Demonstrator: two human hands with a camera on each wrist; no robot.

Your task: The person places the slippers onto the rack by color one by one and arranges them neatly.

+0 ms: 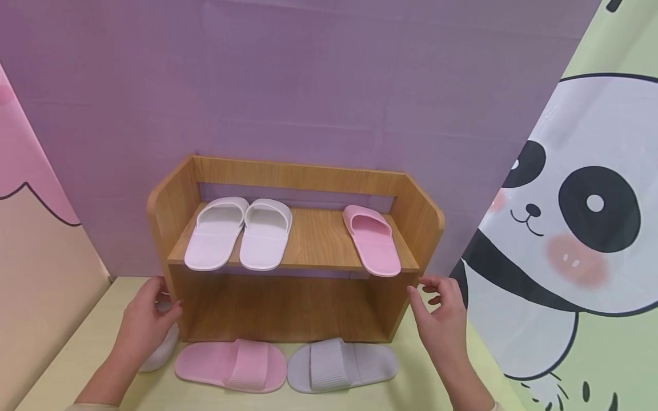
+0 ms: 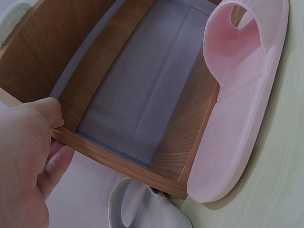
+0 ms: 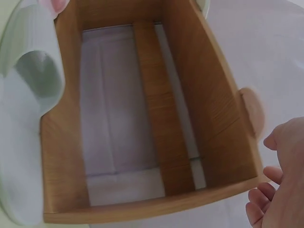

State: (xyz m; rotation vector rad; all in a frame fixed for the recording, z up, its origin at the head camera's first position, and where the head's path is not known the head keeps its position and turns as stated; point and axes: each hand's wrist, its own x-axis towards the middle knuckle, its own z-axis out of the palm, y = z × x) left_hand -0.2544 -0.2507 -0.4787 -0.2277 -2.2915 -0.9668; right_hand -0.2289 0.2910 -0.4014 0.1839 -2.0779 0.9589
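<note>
A small wooden shoe rack [image 1: 277, 308] with two levels stands in the middle of the table. My left hand [image 1: 146, 317] is at its left side panel; in the left wrist view, thumb and fingers [image 2: 59, 166] pinch that panel's front edge. Beside the right panel, my right hand [image 3: 280, 175] is apart from the wood with loosely bent fingers. On the upper shelf sit two white slippers [image 1: 216, 234] [image 1: 265, 234] at the left and one pink slipper [image 1: 374, 242] at the right, its toe end toward the back.
Along the rack's front, a pink slipper [image 1: 205, 363] and a light grey slipper [image 1: 377, 362] lie sideways on the pale table [image 1: 77, 348]. A white slipper [image 1: 163, 348] is partly hidden behind the left hand. A purple cloth [image 1: 308, 85] hangs behind; a panda-printed sheet [image 1: 540, 342] borders the right.
</note>
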